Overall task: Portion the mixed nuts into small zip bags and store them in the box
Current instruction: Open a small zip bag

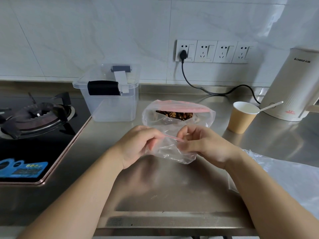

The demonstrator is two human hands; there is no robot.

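Both hands, left hand [138,145] and right hand [205,144], are pinching the small bag [172,150] by its red strip, fingers curled, just before the nut bag [177,114]. It is seemingly being opened; next, nuts need scooping in.

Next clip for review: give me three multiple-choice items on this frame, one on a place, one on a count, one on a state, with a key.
1. Where does the clear storage box stand?
A. between the gas stove and the big bag of mixed nuts
B. right of the paper cup
C. on the stove

2. How many wall sockets sit in the row?
A. two
B. four
C. six

3. How is the small zip bag held?
A. lying untouched
B. one hand only
C. left hand and right hand both pinch its red-striped top

Key: 1 A, the box sits just right of the burner; 2 B, four plates, one with a plug; 3 C, fingers meet at the strip.
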